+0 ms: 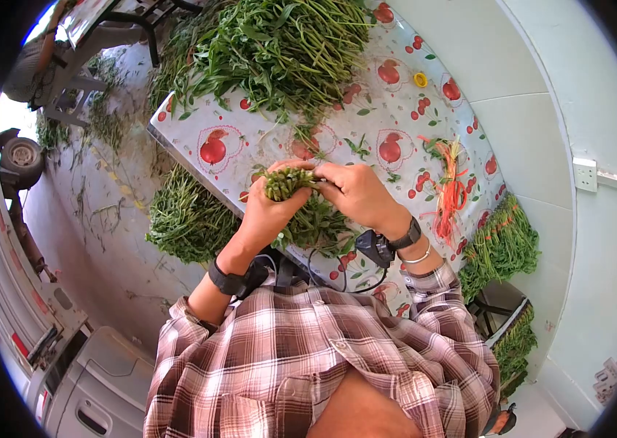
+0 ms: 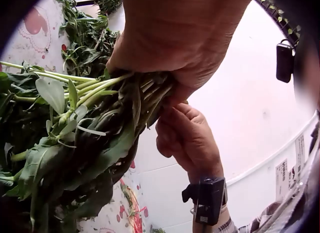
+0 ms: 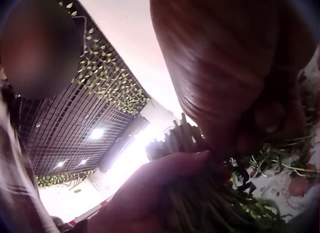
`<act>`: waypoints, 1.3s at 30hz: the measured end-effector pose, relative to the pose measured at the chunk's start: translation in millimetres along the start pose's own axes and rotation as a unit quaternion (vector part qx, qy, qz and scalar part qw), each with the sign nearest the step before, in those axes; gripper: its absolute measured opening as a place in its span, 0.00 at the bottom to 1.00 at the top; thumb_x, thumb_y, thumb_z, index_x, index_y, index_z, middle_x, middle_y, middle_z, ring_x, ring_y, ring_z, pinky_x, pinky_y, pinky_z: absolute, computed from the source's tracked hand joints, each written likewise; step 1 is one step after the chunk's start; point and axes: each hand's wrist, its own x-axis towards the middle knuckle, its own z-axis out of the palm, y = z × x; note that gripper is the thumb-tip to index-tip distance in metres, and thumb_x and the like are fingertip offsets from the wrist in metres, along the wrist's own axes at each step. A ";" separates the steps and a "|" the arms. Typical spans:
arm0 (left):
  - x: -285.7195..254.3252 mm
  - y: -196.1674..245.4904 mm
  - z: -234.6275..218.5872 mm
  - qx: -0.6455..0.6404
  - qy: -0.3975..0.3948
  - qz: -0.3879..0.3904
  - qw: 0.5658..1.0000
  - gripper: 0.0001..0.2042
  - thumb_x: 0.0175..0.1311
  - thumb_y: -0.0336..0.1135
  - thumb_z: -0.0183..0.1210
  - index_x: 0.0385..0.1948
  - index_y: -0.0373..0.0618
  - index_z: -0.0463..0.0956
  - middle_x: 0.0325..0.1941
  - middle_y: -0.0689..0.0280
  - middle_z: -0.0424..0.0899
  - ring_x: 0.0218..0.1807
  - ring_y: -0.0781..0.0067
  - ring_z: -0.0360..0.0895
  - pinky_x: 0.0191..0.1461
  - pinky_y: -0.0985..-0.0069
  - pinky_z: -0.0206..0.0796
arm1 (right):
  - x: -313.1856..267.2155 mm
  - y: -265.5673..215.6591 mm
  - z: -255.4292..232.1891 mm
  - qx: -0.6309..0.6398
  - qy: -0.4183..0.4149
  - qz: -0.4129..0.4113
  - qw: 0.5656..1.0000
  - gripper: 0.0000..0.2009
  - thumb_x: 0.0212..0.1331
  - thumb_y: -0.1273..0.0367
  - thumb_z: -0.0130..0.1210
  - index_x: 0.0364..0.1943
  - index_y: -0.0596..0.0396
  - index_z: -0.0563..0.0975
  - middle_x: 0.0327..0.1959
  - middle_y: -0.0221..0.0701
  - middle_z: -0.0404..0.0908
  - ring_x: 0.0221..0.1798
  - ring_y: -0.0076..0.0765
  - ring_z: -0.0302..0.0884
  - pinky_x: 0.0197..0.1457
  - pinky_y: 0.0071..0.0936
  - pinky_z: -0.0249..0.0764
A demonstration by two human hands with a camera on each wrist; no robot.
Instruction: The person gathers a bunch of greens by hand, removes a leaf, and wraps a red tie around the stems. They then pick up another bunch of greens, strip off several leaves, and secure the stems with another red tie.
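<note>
A bunch of leafy greens (image 1: 290, 184) stands with its cut stem ends up toward the head camera. My left hand (image 1: 268, 213) grips it around the stems, thumb in front; its leaves (image 2: 95, 158) spread to the left in the left wrist view. From the right, my right hand (image 1: 370, 197) pinches at the side of the bunch, fingers curled and tips against the stems (image 3: 182, 138). Whether a tie is between those fingertips is hidden.
A large pile of greens (image 1: 279, 51) covers the table's far part. Orange-red ties (image 1: 450, 193) lie on the patterned tablecloth (image 1: 410, 95), near a yellow ring (image 1: 420, 79). Tied bunches (image 1: 502, 244) stand at the right; more greens (image 1: 191, 215) are left of the table edge.
</note>
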 end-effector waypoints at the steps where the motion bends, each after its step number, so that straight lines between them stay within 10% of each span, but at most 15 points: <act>1: -0.4 2.8 -1.2 0.001 0.001 -0.001 1.000 0.11 0.53 0.25 0.59 0.40 0.39 0.76 0.34 0.70 0.80 0.38 0.83 0.74 0.46 0.81 0.67 | 0.9 -5.6 0.2 -0.008 0.013 -0.027 1.000 0.06 0.56 0.73 0.52 0.36 0.57 0.73 0.23 0.43 0.76 0.29 0.52 0.77 0.31 0.38 0.70; 3: -2.0 9.9 -5.0 -0.065 -0.054 -0.128 0.988 0.13 0.53 0.24 0.59 0.42 0.39 0.76 0.38 0.69 0.80 0.41 0.84 0.73 0.47 0.81 0.66 | 4.2 -14.7 -2.0 0.050 0.004 0.000 0.999 0.07 0.56 0.74 0.52 0.38 0.57 0.71 0.23 0.44 0.76 0.29 0.53 0.77 0.31 0.39 0.70; 8: -5.4 11.6 -9.2 -0.047 -0.048 -0.126 0.990 0.11 0.53 0.24 0.58 0.40 0.39 0.76 0.39 0.69 0.79 0.41 0.83 0.73 0.48 0.81 0.66 | 12.4 -20.9 -2.5 0.101 -0.029 0.028 0.994 0.09 0.57 0.75 0.50 0.41 0.56 0.65 0.24 0.45 0.75 0.29 0.56 0.75 0.31 0.40 0.70; 17: -5.3 -6.8 -19.7 -0.071 0.022 -0.059 0.995 0.08 0.55 0.26 0.60 0.37 0.39 0.75 0.40 0.69 0.76 0.42 0.79 0.72 0.49 0.78 0.64 | 42.6 1.7 -2.1 0.350 -0.111 0.133 0.921 0.13 0.63 0.62 0.53 0.42 0.59 0.70 0.24 0.24 0.74 0.25 0.16 0.71 0.25 0.18 0.67; 23: -1.8 -8.6 -20.6 -0.088 0.032 -0.086 0.992 0.09 0.56 0.28 0.60 0.37 0.39 0.74 0.39 0.68 0.77 0.41 0.78 0.72 0.48 0.78 0.65 | 58.3 -20.8 12.6 0.103 0.088 -0.128 0.982 0.18 0.61 0.57 0.53 0.45 0.57 0.73 0.39 0.35 0.78 0.46 0.35 0.75 0.51 0.30 0.69; 26: -5.3 -17.8 -20.0 -0.064 0.030 -0.084 0.994 0.10 0.54 0.28 0.59 0.38 0.39 0.74 0.39 0.65 0.78 0.42 0.76 0.73 0.47 0.76 0.67 | 66.9 -23.1 25.0 0.092 0.009 -0.204 0.975 0.24 0.61 0.51 0.50 0.52 0.55 0.73 0.47 0.34 0.76 0.57 0.39 0.68 0.62 0.37 0.59; 30: -6.2 -13.4 -28.5 0.004 -0.028 -0.209 0.978 0.14 0.52 0.27 0.57 0.41 0.37 0.73 0.40 0.62 0.79 0.43 0.74 0.75 0.46 0.74 0.68 | 65.4 -17.6 36.4 -0.014 -0.055 -0.207 0.977 0.26 0.57 0.48 0.51 0.52 0.51 0.74 0.52 0.33 0.75 0.61 0.44 0.66 0.67 0.45 0.52; 33: -13.4 -23.9 -21.8 -0.062 0.028 -0.087 0.994 0.15 0.51 0.28 0.58 0.43 0.36 0.72 0.39 0.64 0.79 0.42 0.75 0.75 0.45 0.75 0.69 | 62.4 -18.8 34.0 -0.019 -0.079 -0.209 0.975 0.28 0.53 0.47 0.53 0.55 0.47 0.72 0.55 0.32 0.74 0.63 0.43 0.64 0.67 0.51 0.49; 39: -17.3 -15.6 -21.0 -0.127 -0.023 -0.126 0.984 0.15 0.53 0.30 0.62 0.42 0.38 0.73 0.38 0.67 0.79 0.41 0.79 0.74 0.44 0.78 0.69 | 58.0 -18.4 30.0 -0.068 -0.101 -0.215 0.969 0.32 0.54 0.46 0.54 0.59 0.48 0.68 0.56 0.36 0.72 0.64 0.41 0.63 0.66 0.47 0.53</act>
